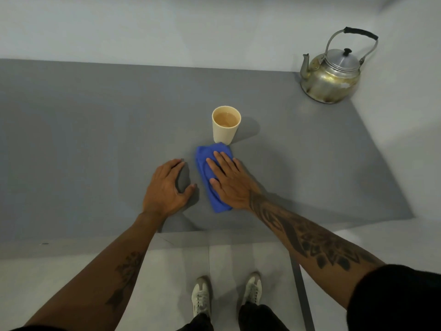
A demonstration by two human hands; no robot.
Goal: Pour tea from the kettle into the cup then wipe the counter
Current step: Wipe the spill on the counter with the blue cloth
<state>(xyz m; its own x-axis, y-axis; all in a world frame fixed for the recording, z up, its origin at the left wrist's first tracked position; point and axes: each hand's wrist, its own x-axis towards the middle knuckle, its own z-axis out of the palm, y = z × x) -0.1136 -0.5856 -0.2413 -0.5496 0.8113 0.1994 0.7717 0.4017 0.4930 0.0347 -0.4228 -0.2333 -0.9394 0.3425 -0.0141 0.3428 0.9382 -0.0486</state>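
Note:
A cream cup (225, 133) holding light brown tea stands upright in the middle of the grey counter (95, 139). Just in front of it lies a folded blue cloth (205, 168), its far end touching the cup's base. My right hand (229, 182) presses flat on the cloth with fingers spread. My left hand (167, 187) rests on the bare counter left of the cloth, fingers curved and holding nothing. A tarnished metal kettle (330, 77) with a black-wrapped handle sits at the far right corner, spout pointing left.
Pale walls bound the counter at the back and on the right. The counter's front edge (191, 231) runs just below my wrists. Below it are a light floor and my two white shoes (201, 297).

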